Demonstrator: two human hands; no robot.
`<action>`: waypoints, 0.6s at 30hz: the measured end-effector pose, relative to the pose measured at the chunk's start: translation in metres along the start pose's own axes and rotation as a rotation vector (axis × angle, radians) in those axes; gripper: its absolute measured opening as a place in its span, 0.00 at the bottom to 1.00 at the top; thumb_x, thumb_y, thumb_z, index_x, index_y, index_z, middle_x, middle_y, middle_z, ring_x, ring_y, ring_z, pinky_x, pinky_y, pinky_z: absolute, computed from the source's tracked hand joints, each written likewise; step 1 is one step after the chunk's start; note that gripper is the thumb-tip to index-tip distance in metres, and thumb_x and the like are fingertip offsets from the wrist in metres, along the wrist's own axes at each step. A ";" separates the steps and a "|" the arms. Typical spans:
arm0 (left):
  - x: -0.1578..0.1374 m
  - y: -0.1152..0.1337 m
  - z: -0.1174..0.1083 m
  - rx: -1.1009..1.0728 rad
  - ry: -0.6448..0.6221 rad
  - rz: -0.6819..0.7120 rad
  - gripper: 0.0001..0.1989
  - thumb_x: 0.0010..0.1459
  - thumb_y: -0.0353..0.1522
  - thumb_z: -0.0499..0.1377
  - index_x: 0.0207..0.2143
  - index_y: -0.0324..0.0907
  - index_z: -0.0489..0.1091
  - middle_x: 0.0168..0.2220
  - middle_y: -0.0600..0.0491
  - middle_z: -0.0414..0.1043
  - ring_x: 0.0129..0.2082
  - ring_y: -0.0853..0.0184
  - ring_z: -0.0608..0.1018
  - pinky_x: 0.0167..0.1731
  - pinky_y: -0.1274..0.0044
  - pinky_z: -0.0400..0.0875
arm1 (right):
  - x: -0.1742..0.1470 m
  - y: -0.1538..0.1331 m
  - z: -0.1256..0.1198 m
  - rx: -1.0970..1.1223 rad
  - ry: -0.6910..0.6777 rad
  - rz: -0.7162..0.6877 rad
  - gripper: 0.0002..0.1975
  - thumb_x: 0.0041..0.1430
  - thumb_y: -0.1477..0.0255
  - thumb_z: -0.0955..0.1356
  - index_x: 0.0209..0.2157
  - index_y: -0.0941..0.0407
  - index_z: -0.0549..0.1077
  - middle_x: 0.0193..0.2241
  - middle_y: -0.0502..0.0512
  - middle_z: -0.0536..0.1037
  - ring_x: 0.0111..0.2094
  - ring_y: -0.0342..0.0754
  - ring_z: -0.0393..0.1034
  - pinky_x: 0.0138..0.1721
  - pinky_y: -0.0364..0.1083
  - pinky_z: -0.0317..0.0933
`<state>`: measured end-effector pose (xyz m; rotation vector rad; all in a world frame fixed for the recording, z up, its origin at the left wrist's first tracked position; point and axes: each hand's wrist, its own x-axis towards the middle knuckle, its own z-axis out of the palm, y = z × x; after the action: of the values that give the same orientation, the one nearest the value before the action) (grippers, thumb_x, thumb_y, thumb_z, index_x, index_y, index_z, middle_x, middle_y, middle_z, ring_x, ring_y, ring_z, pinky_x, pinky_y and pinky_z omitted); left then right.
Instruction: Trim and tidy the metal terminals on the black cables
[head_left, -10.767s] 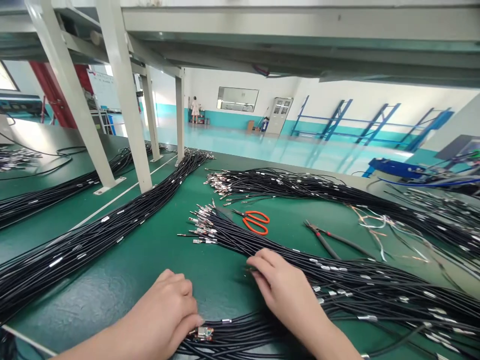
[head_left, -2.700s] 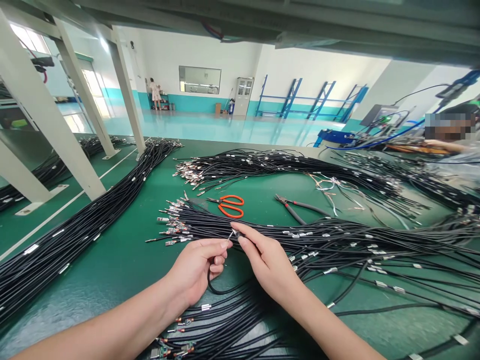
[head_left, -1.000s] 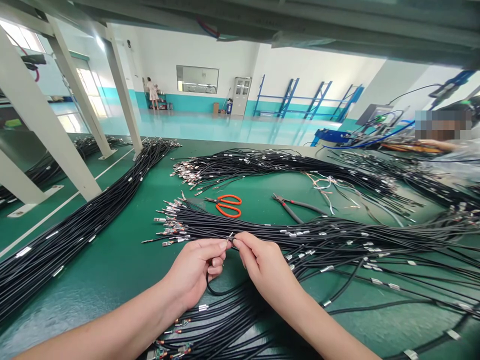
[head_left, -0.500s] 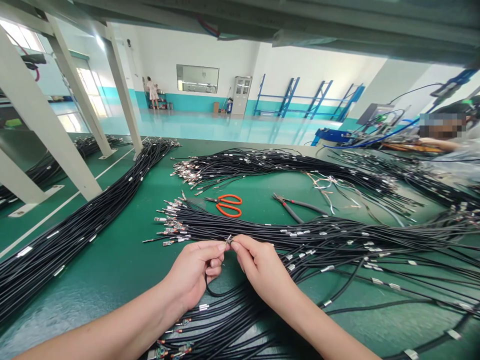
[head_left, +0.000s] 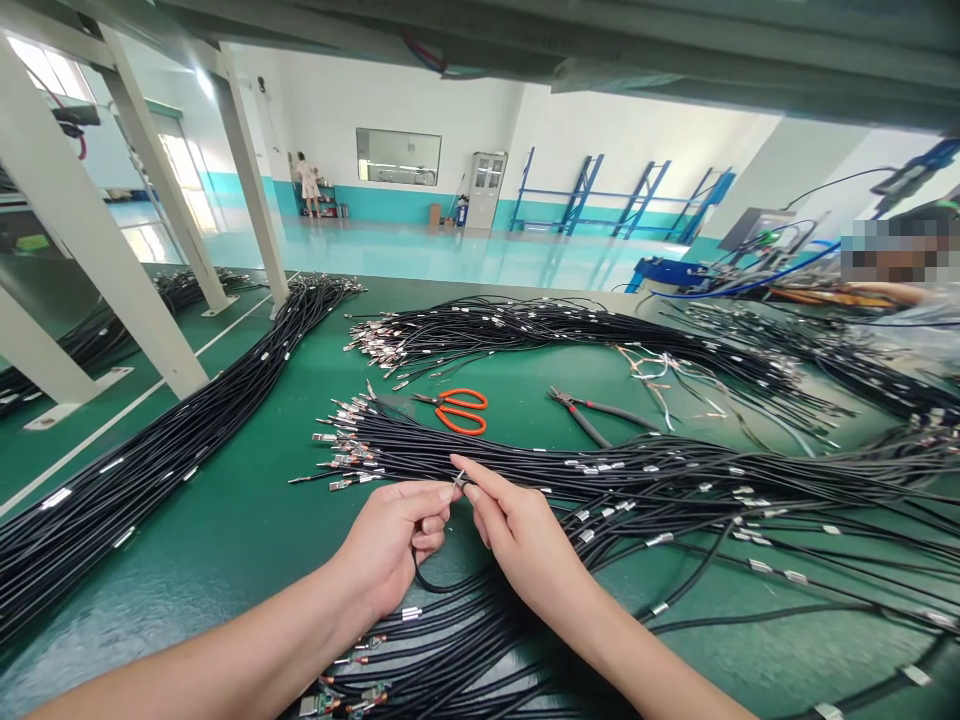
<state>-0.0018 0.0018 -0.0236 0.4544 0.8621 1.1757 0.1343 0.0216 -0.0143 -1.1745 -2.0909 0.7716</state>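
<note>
My left hand is closed in a pinch on the end of a black cable, which loops down below its fingers. A small metal end piece sticks up between my two hands. My right hand meets it from the other side, its fingertips closed around the same cable end and its index finger stretched over the metal tip. Just behind the hands lies a bundle of black cables with metal connectors facing left. Another cable bundle runs beneath my wrists, its connector ends at the lower left.
Orange-handled scissors and dark-handled pliers lie on the green table beyond the near bundle. More cable bundles lie at the back and left. White posts rise at left. A co-worker sits at far right.
My right index finger has lifted and stretched out over the metal tip. Both hands stay in nearly the same place, and the view has shifted slightly.
</note>
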 end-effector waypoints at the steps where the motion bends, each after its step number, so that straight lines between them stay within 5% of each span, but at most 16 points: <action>1: 0.000 0.000 -0.001 0.002 0.001 0.000 0.06 0.41 0.27 0.64 0.23 0.31 0.73 0.18 0.56 0.59 0.15 0.81 0.54 0.15 0.83 0.42 | 0.000 0.000 0.000 0.001 0.000 0.001 0.20 0.58 0.74 0.56 0.52 0.61 0.65 0.13 0.46 0.61 0.16 0.41 0.56 0.19 0.39 0.55; 18: 0.002 -0.003 -0.004 -0.010 -0.006 0.009 0.07 0.40 0.27 0.65 0.23 0.30 0.72 0.18 0.57 0.58 0.16 0.81 0.54 0.15 0.83 0.42 | -0.001 0.002 0.001 0.045 -0.050 0.034 0.22 0.58 0.76 0.56 0.53 0.61 0.63 0.15 0.46 0.58 0.19 0.41 0.55 0.16 0.38 0.49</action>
<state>-0.0030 0.0020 -0.0291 0.4537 0.8493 1.1865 0.1346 0.0212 -0.0165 -1.1805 -2.0872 0.8677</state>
